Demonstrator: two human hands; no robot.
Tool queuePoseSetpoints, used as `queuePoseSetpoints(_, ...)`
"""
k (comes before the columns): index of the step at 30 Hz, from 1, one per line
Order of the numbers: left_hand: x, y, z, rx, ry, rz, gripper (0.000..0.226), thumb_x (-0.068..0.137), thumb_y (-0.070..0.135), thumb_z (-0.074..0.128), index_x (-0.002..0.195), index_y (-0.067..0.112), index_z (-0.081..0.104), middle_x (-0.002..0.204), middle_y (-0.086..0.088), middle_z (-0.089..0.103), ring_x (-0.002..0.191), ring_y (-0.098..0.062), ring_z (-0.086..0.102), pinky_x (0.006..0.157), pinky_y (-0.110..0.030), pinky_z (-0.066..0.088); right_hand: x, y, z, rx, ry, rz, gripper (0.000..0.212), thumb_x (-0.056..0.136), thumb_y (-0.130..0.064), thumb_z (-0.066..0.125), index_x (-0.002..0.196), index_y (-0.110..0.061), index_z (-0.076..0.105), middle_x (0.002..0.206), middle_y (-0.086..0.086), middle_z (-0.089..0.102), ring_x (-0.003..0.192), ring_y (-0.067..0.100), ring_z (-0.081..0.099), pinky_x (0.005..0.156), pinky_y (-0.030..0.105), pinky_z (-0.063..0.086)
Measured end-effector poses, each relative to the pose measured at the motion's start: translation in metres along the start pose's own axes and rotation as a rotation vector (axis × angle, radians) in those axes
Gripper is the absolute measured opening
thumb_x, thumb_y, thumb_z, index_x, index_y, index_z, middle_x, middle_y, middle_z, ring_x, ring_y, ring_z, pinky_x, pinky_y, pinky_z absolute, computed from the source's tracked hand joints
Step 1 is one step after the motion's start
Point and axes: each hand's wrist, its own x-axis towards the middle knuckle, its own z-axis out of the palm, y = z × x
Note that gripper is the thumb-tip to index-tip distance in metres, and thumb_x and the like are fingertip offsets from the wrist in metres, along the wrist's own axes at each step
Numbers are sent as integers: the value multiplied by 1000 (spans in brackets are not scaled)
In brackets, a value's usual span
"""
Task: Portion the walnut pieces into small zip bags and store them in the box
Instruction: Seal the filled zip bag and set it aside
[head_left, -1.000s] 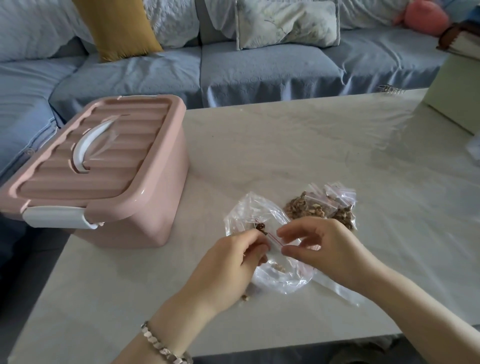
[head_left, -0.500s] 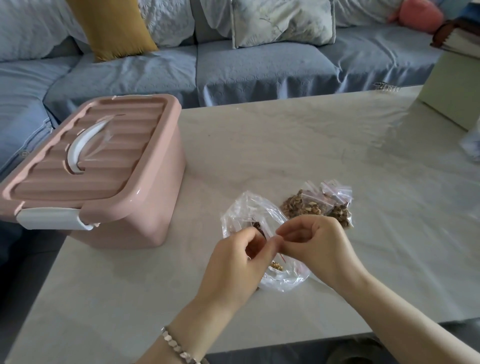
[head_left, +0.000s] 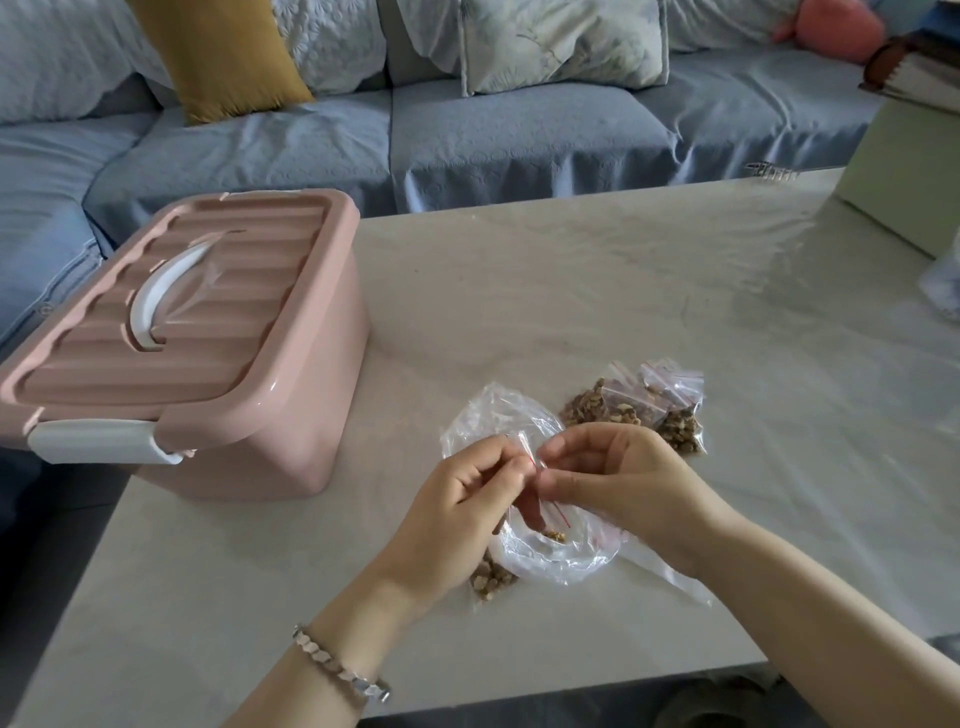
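Head view: your hands meet low in the centre of the frame, over the table (head_left: 623, 291)
Left hand (head_left: 457, 514): fingers curled, thumb and forefinger pinching the zip bag (head_left: 557, 512) at its red seal line
Right hand (head_left: 623, 478): fingers also curled, its tips nipping the same seal, touching your left fingertips
Zip bag: hangs between your two pinches; a few walnuts (head_left: 553, 535) show just below the seal, but you cannot tell from this view whether the seal is open or pressed closed
Loose bag (head_left: 493, 415): crumpled clear plastic lying under and behind your hands, its folds mixed up with the zip bag
More walnuts (head_left: 491, 577): a clump beside your left wrist, whether bagged or loose is unclear
Filled bags (head_left: 649, 410): right of centre, just beyond your right hand, lying in a heap
Box (head_left: 208, 364): left of the frame, lid on and front clasp down, well apart from your hands
Seal risk: a crumb or a fold of the loose plastic caught in the track would probably leave a gap
Spill risk: tilt the bag before it is closed and pieces would likely drop onto the table
Grip risk: thin, slick film may slip from such a small pinch
Box risk: nothing can go in until you unclip the lid
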Motion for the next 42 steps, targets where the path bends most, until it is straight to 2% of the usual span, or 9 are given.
queuePoseSetpoints(7,-6,0,3,-156,-22,37,26,87,18,46,71,0,55,60,-16,57,55,-9,50,56,-11,37,4,9,-5,364,-335,100,22,69,-22,78,86,-11,69,70,7,66,70,22,60,71,24,50)
queuePoseSetpoints(12,-8,-5,-3,164,68,-147,26,73,24,48,50,11,48,43,-5,50,47,-15,45,54,-33,40,1,11,-4,-454,177,-231,30,71,4,71,67,-24,61,63,-8,62,57,6,56,62,23,50)
queuePoseSetpoints(18,-7,2,-1,750,149,-107,30,77,31,56,55,17,42,52,-1,46,49,-11,40,47,-19,29,-2,10,2,-1088,99,-385,26,84,-3,56,90,-20,74,90,-22,45,69,-7,45,66,20,42)
queuePoseSetpoints(21,-10,2,-4,733,154,70,20,77,38,67,86,40,49,80,26,52,80,4,48,66,-6,35,3,10,3,-923,93,-374,28,85,2,55,98,-15,73,92,-21,54,77,-13,53,70,3,38)
queuePoseSetpoints(24,-10,-5,-4,781,-13,73,85,70,51,71,137,38,19,119,39,19,111,22,13,96,4,8,0,6,6,-642,20,-294,29,86,2,57,94,-20,74,98,-18,64,82,-3,62,73,8,47)
queuePoseSetpoints(31,-8,-24,8,744,70,178,35,68,50,42,97,30,42,91,23,43,88,3,43,81,-12,35,-5,8,12,-781,30,-318,24,88,-10,56,96,-26,72,93,-24,52,94,-6,49,82,5,35)
queuePoseSetpoints(37,-2,-32,8,1101,292,170,38,58,33,74,83,22,48,78,8,53,72,-17,55,66,-24,41,-20,-5,24,-596,-32,-170,16,87,-22,59,89,-32,71,83,-14,69,73,3,59,71,14,46)
queuePoseSetpoints(40,-3,-32,7,1162,378,275,30,59,37,50,85,22,42,73,6,53,67,-19,54,65,-26,41,-16,-4,22,-428,-114,-1,27,88,-17,56,108,-35,61,91,-12,73,89,4,66,94,27,47)
queuePoseSetpoints(42,-4,-32,8,1165,398,323,29,59,38,37,84,22,40,73,5,53,67,-19,52,61,-27,41,-13,-4,20,-489,-140,57,31,88,-19,54,112,-38,61,83,-11,72,78,5,61,87,31,48)
